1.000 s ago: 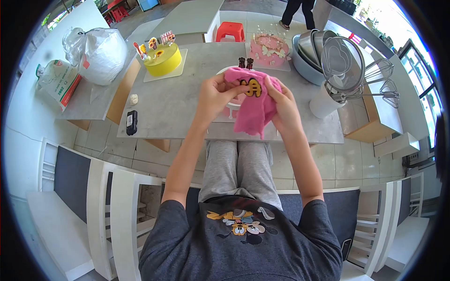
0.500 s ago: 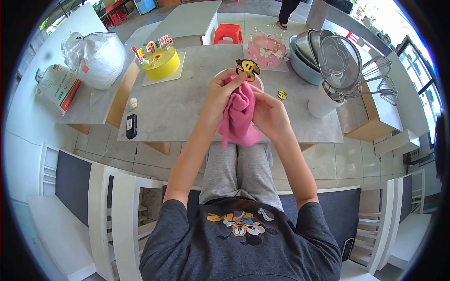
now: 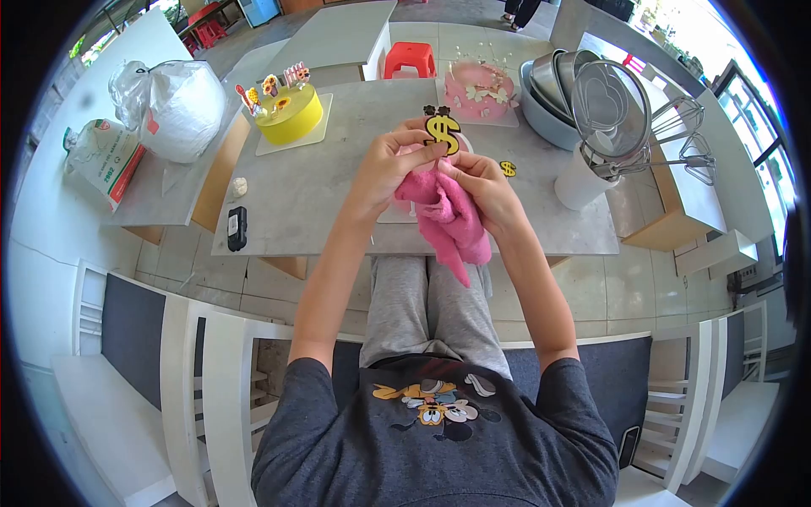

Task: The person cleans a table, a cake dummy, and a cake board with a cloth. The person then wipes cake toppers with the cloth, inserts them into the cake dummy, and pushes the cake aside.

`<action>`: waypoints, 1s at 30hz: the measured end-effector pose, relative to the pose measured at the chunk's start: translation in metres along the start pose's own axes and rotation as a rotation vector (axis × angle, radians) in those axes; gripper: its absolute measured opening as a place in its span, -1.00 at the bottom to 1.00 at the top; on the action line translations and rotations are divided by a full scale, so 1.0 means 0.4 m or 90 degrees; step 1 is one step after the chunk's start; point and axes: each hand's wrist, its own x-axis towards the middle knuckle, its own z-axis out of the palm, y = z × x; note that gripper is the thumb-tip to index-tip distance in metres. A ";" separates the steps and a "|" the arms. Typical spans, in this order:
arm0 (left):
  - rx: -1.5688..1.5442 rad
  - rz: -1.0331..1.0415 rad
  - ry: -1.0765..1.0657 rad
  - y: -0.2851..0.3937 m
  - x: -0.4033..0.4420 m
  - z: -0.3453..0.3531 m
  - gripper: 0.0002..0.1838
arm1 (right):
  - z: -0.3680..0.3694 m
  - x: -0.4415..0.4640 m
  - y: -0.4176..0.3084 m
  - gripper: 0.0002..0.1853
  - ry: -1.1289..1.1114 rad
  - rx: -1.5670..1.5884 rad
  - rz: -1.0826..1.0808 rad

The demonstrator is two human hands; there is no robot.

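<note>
- Left hand (image 3: 393,165): grasping the dollar sign (image 3: 442,133), thumb pressed over its lower part.
- Right hand (image 3: 490,190): pinching the pink cloth (image 3: 454,220) just below the sign, thumb close to forefinger; no telling from this view whether also gripping the sign's foot.
- Probably wiping, judging by cloth against sign: hold the piece low and steady, press lightly, avoid bending such a thin-looking shape.
- Gather the loose cloth into the right palm for better control near the edges.
- Turn the sign between strokes to reach the back and the inner curves.
- Sign: yellow with a black outline, flat-looking, front towards the camera, top end pointing away from the body, held up above the table (image 3: 312,198).
- Cloth: crumpled near the fingertips, hanging in soft folds past the near table edge, tail above the lap (image 3: 401,313).
- Second dollar sign (image 3: 508,169): lying on the table, beyond the right hand, similarly yellow and black.
</note>
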 end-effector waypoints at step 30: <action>0.210 0.062 0.343 -0.278 0.260 -0.258 -0.83 | -0.566 -0.128 0.161 -0.80 0.553 -1.073 -0.198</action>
